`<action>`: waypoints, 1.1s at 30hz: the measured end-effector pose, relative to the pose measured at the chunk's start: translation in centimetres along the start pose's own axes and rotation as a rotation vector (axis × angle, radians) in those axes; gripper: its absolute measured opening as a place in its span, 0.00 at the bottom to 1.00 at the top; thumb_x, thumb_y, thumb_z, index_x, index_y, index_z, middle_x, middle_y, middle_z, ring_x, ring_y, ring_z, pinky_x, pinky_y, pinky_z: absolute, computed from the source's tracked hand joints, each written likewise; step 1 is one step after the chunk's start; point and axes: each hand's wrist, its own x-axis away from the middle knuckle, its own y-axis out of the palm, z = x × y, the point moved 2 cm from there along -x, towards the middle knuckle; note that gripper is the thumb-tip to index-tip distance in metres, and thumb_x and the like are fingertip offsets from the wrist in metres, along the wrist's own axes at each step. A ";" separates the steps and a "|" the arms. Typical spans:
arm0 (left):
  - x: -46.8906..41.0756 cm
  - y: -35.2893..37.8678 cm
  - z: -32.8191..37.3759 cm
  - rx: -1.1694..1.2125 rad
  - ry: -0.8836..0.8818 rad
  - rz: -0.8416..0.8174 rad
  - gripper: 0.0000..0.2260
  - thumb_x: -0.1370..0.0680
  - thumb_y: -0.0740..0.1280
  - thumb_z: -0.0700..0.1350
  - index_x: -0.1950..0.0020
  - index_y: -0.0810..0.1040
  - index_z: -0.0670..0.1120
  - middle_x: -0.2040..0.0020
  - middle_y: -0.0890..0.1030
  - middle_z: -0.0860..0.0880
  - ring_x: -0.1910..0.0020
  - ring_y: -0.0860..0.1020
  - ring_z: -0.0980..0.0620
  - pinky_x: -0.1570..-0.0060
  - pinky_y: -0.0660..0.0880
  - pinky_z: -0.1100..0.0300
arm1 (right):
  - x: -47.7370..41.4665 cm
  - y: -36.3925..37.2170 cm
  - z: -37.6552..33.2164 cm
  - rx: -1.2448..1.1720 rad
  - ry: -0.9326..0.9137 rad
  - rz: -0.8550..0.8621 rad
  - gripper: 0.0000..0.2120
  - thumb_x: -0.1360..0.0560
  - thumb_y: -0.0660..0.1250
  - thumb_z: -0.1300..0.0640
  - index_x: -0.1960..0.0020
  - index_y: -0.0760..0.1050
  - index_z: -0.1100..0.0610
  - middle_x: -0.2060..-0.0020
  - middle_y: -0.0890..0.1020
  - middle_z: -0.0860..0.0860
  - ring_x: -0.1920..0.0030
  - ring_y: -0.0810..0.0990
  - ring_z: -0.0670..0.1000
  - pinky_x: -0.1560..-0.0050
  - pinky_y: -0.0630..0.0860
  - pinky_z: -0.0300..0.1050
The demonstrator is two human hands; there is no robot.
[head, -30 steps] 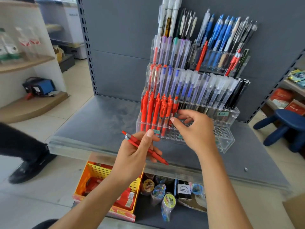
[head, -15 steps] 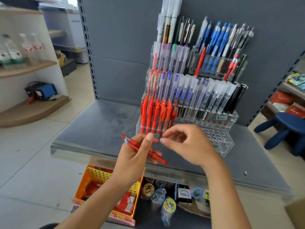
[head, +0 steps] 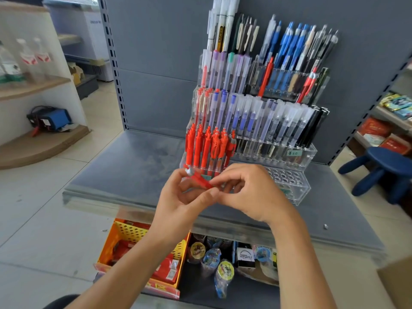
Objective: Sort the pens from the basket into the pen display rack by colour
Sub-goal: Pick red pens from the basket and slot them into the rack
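A clear tiered pen display rack point(head: 298, 152) stands on the grey shelf point(head: 133, 168), with red pens point(head: 207, 146) grouped at the left of its lowest filled row and blue, purple, black and clear pens on the tiers above. In front of the rack my left hand point(head: 180, 204) holds red pens point(head: 198, 179) between fingers and thumb. My right hand point(head: 252, 192) meets it and pinches the end of one of those red pens. How many pens the left hand holds is hidden by the fingers. The yellow-orange basket point(head: 129, 233) sits below the shelf edge.
Empty holes show in the rack's front row point(head: 287, 177) to the right of my hands. Small packaged goods point(head: 223, 264) lie under the shelf beside the basket. A blue stool point(head: 383, 168) stands at the right. A wooden side shelf point(head: 33, 148) is at the left.
My right hand came back from the rack's red row to my left hand and now pinches a red pen there. The left hand rose slightly toward the rack.
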 end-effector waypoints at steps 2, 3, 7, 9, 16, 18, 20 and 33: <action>-0.2 -0.2 0.0 0.025 0.021 0.006 0.18 0.25 0.73 0.36 0.38 0.73 0.38 0.48 0.85 0.41 0.48 0.85 0.43 0.47 0.82 0.52 | -0.1 -0.3 0.1 -0.012 -0.021 0.095 0.09 0.30 0.79 0.55 0.51 0.86 0.48 0.59 0.84 0.42 0.58 0.83 0.43 0.58 0.78 0.36; -0.2 -0.3 -0.1 0.041 0.031 0.006 0.18 0.24 0.74 0.37 0.37 0.73 0.38 0.48 0.85 0.40 0.46 0.85 0.43 0.47 0.82 0.51 | 0.0 -0.6 0.2 -0.038 -0.027 0.156 0.08 0.29 0.78 0.57 0.51 0.86 0.49 0.59 0.85 0.42 0.58 0.83 0.42 0.58 0.77 0.35; -0.2 -0.6 -0.4 0.009 0.022 0.000 0.14 0.24 0.70 0.44 0.42 0.77 0.39 0.48 0.84 0.40 0.47 0.85 0.44 0.54 0.83 0.53 | -0.1 -1.6 0.4 -0.193 -0.048 0.446 0.06 0.27 0.77 0.58 0.53 0.85 0.48 0.60 0.86 0.41 0.58 0.84 0.43 0.56 0.79 0.35; -0.2 -0.6 -0.6 -0.025 0.008 -0.004 0.12 0.24 0.71 0.45 0.44 0.78 0.40 0.50 0.84 0.40 0.50 0.85 0.46 0.55 0.82 0.56 | -0.4 -1.8 0.5 -0.202 -0.064 0.545 0.06 0.26 0.76 0.58 0.53 0.84 0.47 0.61 0.86 0.42 0.58 0.84 0.43 0.55 0.80 0.36; -0.3 -0.7 -1.0 -0.088 0.005 -0.011 0.10 0.26 0.72 0.47 0.50 0.80 0.42 0.58 0.82 0.47 0.58 0.80 0.51 0.59 0.77 0.63 | -1.2 -1.0 1.0 -0.150 -0.020 0.577 0.09 0.26 0.76 0.58 0.55 0.82 0.45 0.62 0.84 0.38 0.59 0.83 0.39 0.57 0.76 0.29; -0.4 -0.7 -1.1 -0.101 0.001 -0.017 0.09 0.26 0.72 0.47 0.51 0.81 0.43 0.58 0.82 0.47 0.58 0.80 0.51 0.59 0.77 0.63 | -1.3 -0.8 1.4 -0.114 0.022 0.544 0.07 0.26 0.76 0.57 0.55 0.83 0.45 0.62 0.84 0.38 0.58 0.83 0.38 0.57 0.77 0.29; -0.4 -0.7 -1.2 -0.109 -0.001 -0.024 0.09 0.26 0.72 0.48 0.51 0.81 0.44 0.57 0.82 0.46 0.57 0.80 0.51 0.59 0.76 0.62 | -1.5 -0.5 1.9 -0.063 0.068 0.519 0.04 0.26 0.77 0.55 0.54 0.84 0.47 0.61 0.83 0.37 0.56 0.82 0.37 0.55 0.75 0.28; -0.2 -0.8 -1.2 -0.150 0.000 -0.045 0.08 0.25 0.72 0.50 0.52 0.82 0.47 0.58 0.82 0.50 0.56 0.80 0.52 0.55 0.75 0.59 | -1.9 0.6 2.7 0.220 0.210 0.515 0.12 0.28 0.73 0.38 0.52 0.84 0.45 0.52 0.80 0.41 0.39 0.70 0.50 0.39 0.61 0.51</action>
